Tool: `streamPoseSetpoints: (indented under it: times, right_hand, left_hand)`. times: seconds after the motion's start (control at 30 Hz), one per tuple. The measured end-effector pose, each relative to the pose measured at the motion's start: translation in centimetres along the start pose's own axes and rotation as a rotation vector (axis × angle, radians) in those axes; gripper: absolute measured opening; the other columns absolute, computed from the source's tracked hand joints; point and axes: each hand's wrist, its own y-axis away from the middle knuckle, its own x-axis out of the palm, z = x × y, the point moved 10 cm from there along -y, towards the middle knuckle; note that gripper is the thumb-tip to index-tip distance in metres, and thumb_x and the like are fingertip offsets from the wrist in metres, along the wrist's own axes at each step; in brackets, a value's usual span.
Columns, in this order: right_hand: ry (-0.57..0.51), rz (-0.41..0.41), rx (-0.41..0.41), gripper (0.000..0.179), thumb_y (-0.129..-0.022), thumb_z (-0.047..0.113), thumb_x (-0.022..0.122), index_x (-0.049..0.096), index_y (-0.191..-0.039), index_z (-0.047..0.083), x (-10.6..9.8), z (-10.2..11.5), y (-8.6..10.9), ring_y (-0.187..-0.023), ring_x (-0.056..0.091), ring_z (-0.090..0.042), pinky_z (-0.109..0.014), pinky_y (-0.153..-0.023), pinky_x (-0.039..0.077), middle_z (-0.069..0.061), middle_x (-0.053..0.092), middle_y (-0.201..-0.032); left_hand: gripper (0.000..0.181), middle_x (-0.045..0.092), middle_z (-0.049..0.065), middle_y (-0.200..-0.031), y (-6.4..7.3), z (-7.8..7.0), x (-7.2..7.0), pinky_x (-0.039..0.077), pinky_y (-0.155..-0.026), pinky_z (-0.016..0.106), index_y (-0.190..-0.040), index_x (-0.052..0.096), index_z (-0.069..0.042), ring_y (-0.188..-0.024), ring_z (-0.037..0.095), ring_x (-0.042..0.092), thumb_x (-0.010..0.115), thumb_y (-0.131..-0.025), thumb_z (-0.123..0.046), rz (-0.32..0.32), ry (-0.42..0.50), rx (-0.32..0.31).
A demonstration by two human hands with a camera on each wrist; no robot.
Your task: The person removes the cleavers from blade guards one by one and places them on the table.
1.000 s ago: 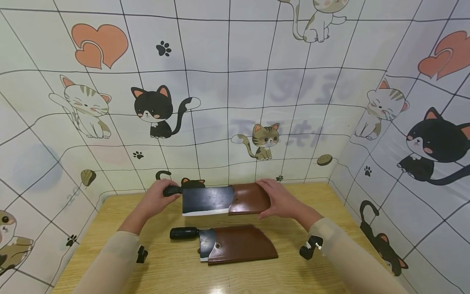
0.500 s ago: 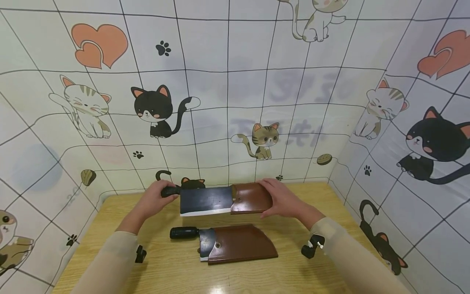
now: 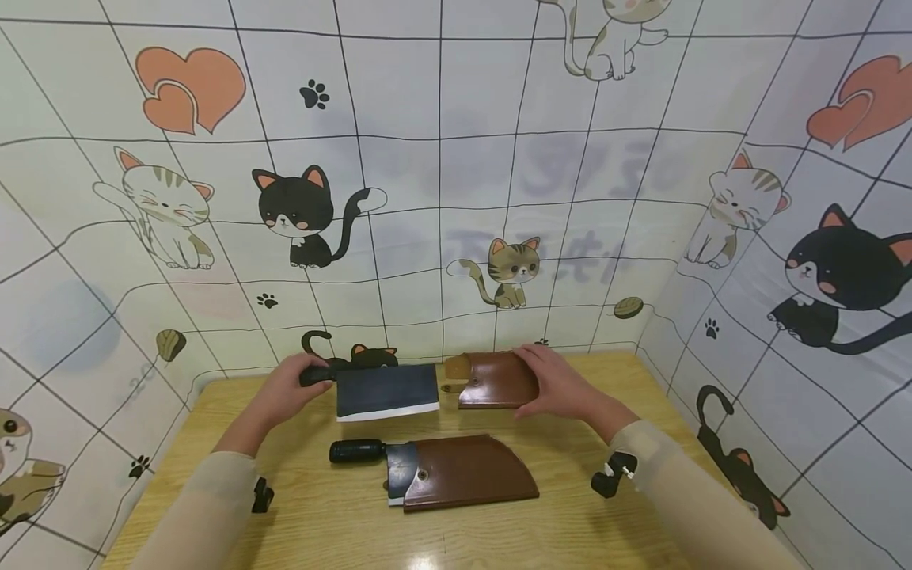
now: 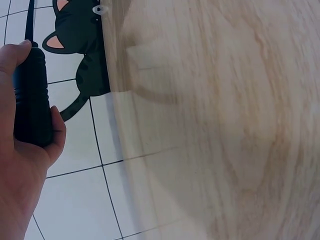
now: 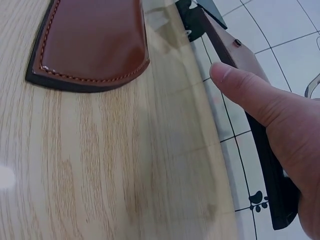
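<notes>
My left hand [image 3: 283,392] grips the black handle [image 4: 32,95] of a cleaver, fingers curled round it. Its broad dark blade [image 3: 388,390], bare along its whole length, points right with the pale edge downward. Across from it, my right hand [image 3: 559,384] holds a brown leather sheath [image 3: 495,380] by its closed end, thumb on the near face. The sheath's mouth faces the blade tip, a small gap between them, and its snap strap hangs loose there. Both are held up over the back of the table. In the right wrist view the sheath [image 5: 260,145] appears nearly edge-on.
A second cleaver lies in front on the wooden table [image 3: 342,538], its black handle [image 3: 358,451] to the left and its blade mostly inside a brown sheath [image 3: 470,475]. White cat-print sheeting [image 3: 427,174] stands close behind the table and along its sides.
The blade, partly inside the brown sheath before, has slid out of it. My left hand has moved left with the cleaver, my right hand slightly right with the sheath.
</notes>
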Motion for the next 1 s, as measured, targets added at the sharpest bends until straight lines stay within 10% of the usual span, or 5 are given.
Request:
streamPoseSetpoints:
  times: [1.0]
  right_hand:
    - [-0.097, 0.082, 0.047, 0.127, -0.07, 0.053, 0.105, 0.042, -0.166, 0.0, 3.9, -4.1, -0.2, -0.155, 0.041, -0.048, -0.065, -0.124, 0.034, -0.024, 0.045, -0.167]
  left_hand:
    - [0.032, 0.07, 0.02, -0.136, -0.1, 4.4, 2.2, 0.052, -0.096, 0.052, -0.127, 0.075, -0.009, -0.117, 0.036, 0.065, 0.084, -0.102, -0.027, 0.027, 0.047, -0.078]
